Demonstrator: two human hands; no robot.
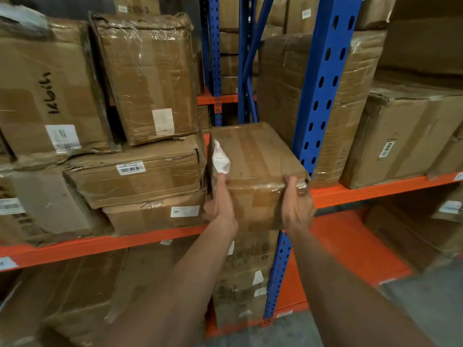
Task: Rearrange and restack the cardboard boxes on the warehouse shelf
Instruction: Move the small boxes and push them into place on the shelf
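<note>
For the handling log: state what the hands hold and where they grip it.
Both hands hold one cardboard box: left hand at its near left corner, right hand at its near right corner.

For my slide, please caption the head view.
Both hands hold a taped cardboard box beside the blue shelf post.

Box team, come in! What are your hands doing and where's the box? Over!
Left hand and right hand grip the taped box by its near corners. Box at shelf edge, between the left stack and blue upright. Tight gap.
</note>
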